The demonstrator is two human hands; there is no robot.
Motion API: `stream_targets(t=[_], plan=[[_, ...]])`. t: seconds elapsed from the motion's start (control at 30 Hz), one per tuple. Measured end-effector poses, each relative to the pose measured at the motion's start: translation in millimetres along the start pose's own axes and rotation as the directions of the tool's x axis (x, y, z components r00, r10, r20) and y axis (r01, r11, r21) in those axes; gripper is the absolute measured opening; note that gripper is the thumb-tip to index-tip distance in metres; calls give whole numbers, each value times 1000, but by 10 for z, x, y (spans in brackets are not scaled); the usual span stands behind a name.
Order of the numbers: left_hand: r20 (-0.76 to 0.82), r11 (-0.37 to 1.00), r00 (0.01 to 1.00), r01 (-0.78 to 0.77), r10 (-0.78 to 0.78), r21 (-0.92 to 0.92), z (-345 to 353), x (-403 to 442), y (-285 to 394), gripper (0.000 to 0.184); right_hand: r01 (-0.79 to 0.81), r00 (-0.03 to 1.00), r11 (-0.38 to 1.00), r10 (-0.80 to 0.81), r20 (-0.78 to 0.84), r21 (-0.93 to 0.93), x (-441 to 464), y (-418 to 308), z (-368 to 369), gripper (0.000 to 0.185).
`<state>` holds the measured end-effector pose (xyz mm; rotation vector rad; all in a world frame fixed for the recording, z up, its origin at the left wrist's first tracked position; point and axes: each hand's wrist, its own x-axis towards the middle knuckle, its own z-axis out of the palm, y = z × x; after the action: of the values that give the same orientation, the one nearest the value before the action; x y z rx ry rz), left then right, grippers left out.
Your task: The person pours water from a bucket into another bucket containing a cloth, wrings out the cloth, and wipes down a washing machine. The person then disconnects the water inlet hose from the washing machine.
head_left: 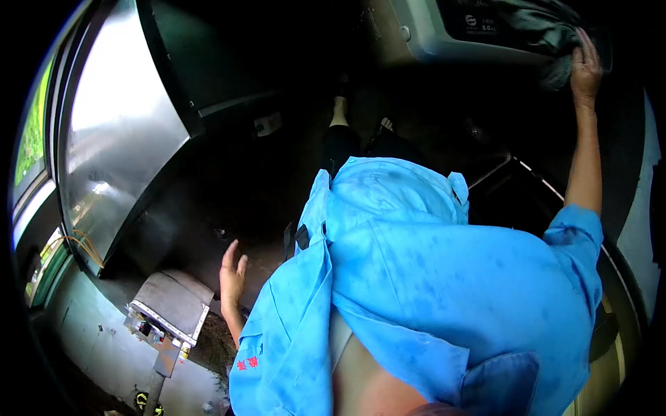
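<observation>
At the upper right, my right hand grips the edge of a dark, glossy cloth that lies bunched over a pale machine. Its fingers are long and close together, and part of the grip is hidden. Part of the cloth hangs past the machine's front edge. My left hand is low on the left beside my blue shirt, fingers apart and holding nothing. Nearest to it is a grey metal plate on a stand, a short way to the left.
A shiny metal panel leans at the left near a window. Thin orange cords hang at its lower edge. My feet are on a dark floor. A dark, metal-rimmed object lies right of my body.
</observation>
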<state>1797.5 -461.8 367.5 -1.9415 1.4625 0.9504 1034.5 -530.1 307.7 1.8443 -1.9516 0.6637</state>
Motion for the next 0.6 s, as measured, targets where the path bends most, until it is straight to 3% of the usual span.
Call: stream_targets(t=[0.03,0.07,0.1,0.17,0.2,0.23,0.3,0.47,0.6], plan=[[-181,918,962,-251,203,-307,16,58,4,37,-104,995,994,104,-9,19,-46,261,10,32],[-193,867,960,-268,203,-419,-19,130,72,39,-254,967,964,255,-4,-80,-103,544,69,35],[-217,862,948,-303,232,-406,-74,169,206,37,-249,968,964,248,-23,-96,-99,659,122,35],[-229,896,944,-303,236,-324,-112,324,370,35,-492,868,853,497,-15,-173,-48,773,78,35],[-239,907,932,-331,272,-261,-73,449,364,34,-530,846,833,533,-25,-158,-40,742,66,37],[-246,921,905,-379,347,-94,-79,523,404,34,-571,819,809,573,-31,-140,-18,538,81,38],[-221,886,865,-463,450,-9,-133,603,648,33,-501,861,865,500,-87,18,-64,433,207,37],[-175,772,774,-629,609,-90,-170,967,1346,33,-264,954,956,278,-110,126,-26,-542,304,33],[-166,540,541,-840,825,-55,-210,1163,2233,30,-189,977,980,194,-87,56,32,-1340,406,33]])
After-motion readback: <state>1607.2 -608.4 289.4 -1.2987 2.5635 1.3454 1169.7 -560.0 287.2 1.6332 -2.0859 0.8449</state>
